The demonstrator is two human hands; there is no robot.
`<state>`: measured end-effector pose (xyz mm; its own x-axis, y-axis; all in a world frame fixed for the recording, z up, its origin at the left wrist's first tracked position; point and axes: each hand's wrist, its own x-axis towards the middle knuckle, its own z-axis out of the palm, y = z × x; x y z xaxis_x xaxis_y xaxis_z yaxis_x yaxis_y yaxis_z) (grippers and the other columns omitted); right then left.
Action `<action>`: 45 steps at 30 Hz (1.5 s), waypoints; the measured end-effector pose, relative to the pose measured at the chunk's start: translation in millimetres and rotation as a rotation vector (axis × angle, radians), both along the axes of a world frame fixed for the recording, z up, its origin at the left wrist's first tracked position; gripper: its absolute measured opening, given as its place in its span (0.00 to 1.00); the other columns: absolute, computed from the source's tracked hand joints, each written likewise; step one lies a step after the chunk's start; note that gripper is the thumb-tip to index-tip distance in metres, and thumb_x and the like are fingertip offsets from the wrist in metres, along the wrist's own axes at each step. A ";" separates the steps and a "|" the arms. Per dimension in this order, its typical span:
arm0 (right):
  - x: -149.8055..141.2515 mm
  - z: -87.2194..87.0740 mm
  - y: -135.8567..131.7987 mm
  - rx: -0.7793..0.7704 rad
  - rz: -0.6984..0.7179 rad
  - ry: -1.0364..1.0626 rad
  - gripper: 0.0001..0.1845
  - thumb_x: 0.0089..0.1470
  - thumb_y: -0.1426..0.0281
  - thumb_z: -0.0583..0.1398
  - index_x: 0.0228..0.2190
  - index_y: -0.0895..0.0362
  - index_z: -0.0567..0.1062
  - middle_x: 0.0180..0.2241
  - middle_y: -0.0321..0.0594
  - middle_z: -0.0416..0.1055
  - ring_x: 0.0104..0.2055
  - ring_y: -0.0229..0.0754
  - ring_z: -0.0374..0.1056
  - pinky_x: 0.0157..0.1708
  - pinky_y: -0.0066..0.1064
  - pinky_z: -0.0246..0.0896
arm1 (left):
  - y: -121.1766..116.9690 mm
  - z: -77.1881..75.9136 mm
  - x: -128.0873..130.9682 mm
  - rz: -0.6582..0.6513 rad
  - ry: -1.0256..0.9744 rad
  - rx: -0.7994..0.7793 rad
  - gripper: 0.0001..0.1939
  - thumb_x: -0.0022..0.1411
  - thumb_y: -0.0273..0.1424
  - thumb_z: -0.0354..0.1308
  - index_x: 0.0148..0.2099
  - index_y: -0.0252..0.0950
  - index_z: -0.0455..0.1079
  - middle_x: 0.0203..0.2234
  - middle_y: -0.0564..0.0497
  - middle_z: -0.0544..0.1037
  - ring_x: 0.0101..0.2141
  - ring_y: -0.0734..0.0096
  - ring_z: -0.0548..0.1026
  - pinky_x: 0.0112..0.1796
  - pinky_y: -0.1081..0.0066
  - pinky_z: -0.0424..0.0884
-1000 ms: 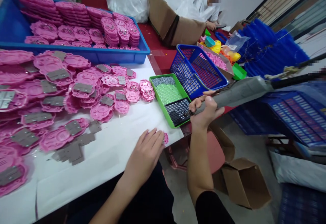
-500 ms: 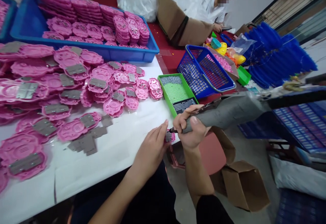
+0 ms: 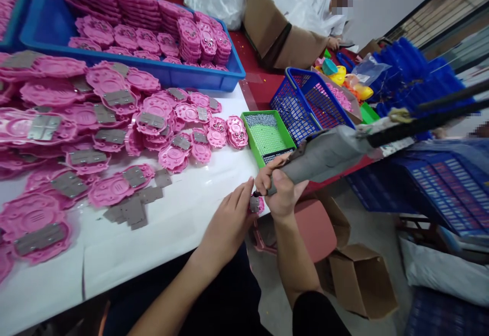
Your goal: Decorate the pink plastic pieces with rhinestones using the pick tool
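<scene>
1. Pink piece (image 3: 261, 204): at the near edge of the white table (image 3: 160, 244), by its right corner, with a grey plate on it.
2. Left hand (image 3: 229, 218): fingers together, clamped on the piece from its left side.
3. Right hand (image 3: 282, 188): fingers closed around a grey-wrapped driver (image 3: 324, 155), tip down at the piece.
4. Progress: plate in place, fastening apparently under way—completion unconfirmed. Plated pieces (image 3: 114, 188) lie heaped toward the left edge; loose plates (image 3: 133, 211) lie beside them. Stacks fill much of the blue bin (image 3: 198, 78) at the far edge.
5. Obscured: part of the piece, under the left hand; tip contact, too small to confirm; the green tray's (image 3: 250, 145) near end, behind the right hand; heap, cut off at left.
</scene>
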<state>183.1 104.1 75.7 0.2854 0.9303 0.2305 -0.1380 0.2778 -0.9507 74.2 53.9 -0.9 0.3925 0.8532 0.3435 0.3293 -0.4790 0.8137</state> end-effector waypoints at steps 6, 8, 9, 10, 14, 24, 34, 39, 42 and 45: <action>1.4 -0.4 3.2 0.021 0.188 0.027 0.14 0.48 0.61 0.66 0.32 0.52 0.68 0.14 0.21 0.58 0.12 0.29 0.50 0.13 0.24 0.48 | -0.6 -0.6 1.1 0.005 -0.014 -0.091 0.48 0.61 0.21 0.68 0.73 0.44 0.45 0.62 0.37 0.71 0.61 0.44 0.73 0.56 0.48 0.74; 3.3 -0.3 3.3 0.030 0.229 0.036 0.15 0.48 0.60 0.66 0.32 0.52 0.68 0.13 0.21 0.56 0.11 0.28 0.48 0.12 0.23 0.47 | -0.7 -1.1 1.1 0.001 -0.028 -0.080 0.49 0.60 0.20 0.68 0.74 0.44 0.44 0.63 0.37 0.70 0.61 0.45 0.72 0.56 0.48 0.74; 4.2 -0.6 3.3 0.032 0.239 0.041 0.15 0.48 0.59 0.66 0.32 0.52 0.67 0.13 0.21 0.56 0.11 0.28 0.47 0.12 0.23 0.47 | -0.6 -1.2 1.0 0.000 -0.038 -0.073 0.49 0.60 0.19 0.67 0.74 0.45 0.44 0.63 0.37 0.69 0.61 0.45 0.72 0.57 0.48 0.73; 5.1 -1.0 3.4 0.037 0.251 0.048 0.15 0.48 0.59 0.66 0.32 0.52 0.67 0.14 0.21 0.56 0.12 0.28 0.47 0.12 0.23 0.47 | -0.4 -1.2 0.9 -0.002 -0.048 -0.068 0.49 0.60 0.20 0.67 0.74 0.45 0.45 0.63 0.37 0.69 0.61 0.45 0.72 0.57 0.48 0.73; 10.0 -4.0 6.3 0.037 0.383 0.076 0.17 0.48 0.59 0.67 0.32 0.53 0.67 0.14 0.21 0.56 0.12 0.28 0.48 0.14 0.23 0.48 | 2.1 -0.5 0.1 -0.003 -0.064 -0.095 0.43 0.62 0.21 0.66 0.72 0.43 0.50 0.61 0.37 0.71 0.61 0.48 0.72 0.57 0.49 0.73; 23.0 -4.5 9.6 0.028 0.497 0.149 0.22 0.43 0.53 0.70 0.30 0.52 0.68 0.13 0.22 0.56 0.11 0.28 0.45 0.11 0.22 0.42 | 0.1 -13.6 3.8 0.117 0.108 0.017 0.25 0.64 0.29 0.67 0.60 0.35 0.66 0.72 0.31 0.55 0.69 0.39 0.60 0.64 0.43 0.65; -0.3 -3.1 -9.6 0.126 0.056 0.131 0.15 0.49 0.59 0.66 0.35 0.54 0.71 0.15 0.23 0.60 0.13 0.30 0.53 0.15 0.25 0.49 | 1.4 -0.2 3.9 0.187 0.139 0.013 0.18 0.60 0.32 0.71 0.47 0.37 0.68 0.63 0.34 0.70 0.64 0.45 0.68 0.62 0.46 0.66; 9.7 16.8 -20.7 0.205 -0.065 0.190 0.10 0.52 0.60 0.62 0.33 0.52 0.71 0.15 0.23 0.56 0.12 0.30 0.52 0.13 0.23 0.50 | 0.5 4.9 -0.5 0.182 0.051 -0.083 0.18 0.58 0.29 0.71 0.46 0.39 0.68 0.40 0.48 0.80 0.41 0.58 0.79 0.44 0.61 0.74; 17.7 29.3 -28.6 0.230 0.009 0.146 0.09 0.50 0.62 0.63 0.32 0.52 0.73 0.14 0.23 0.57 0.11 0.31 0.51 0.12 0.24 0.50 | -0.7 3.1 -2.3 0.231 -0.012 -0.137 0.15 0.60 0.26 0.69 0.46 0.40 0.69 0.37 0.52 0.80 0.37 0.63 0.79 0.39 0.67 0.72; 21.3 42.0 -31.7 0.236 0.074 0.138 0.10 0.48 0.60 0.64 0.31 0.53 0.73 0.13 0.23 0.57 0.10 0.31 0.50 0.11 0.25 0.49 | -1.9 1.5 -3.7 0.240 -0.087 -0.086 0.13 0.62 0.24 0.67 0.47 0.40 0.72 0.39 0.51 0.81 0.40 0.63 0.79 0.42 0.66 0.72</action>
<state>204.3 72.5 117.8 0.2628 0.8750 0.4067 -0.2896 0.4736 -0.8318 70.4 51.9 0.6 0.1470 0.9460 0.2890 0.3519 -0.3231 0.8785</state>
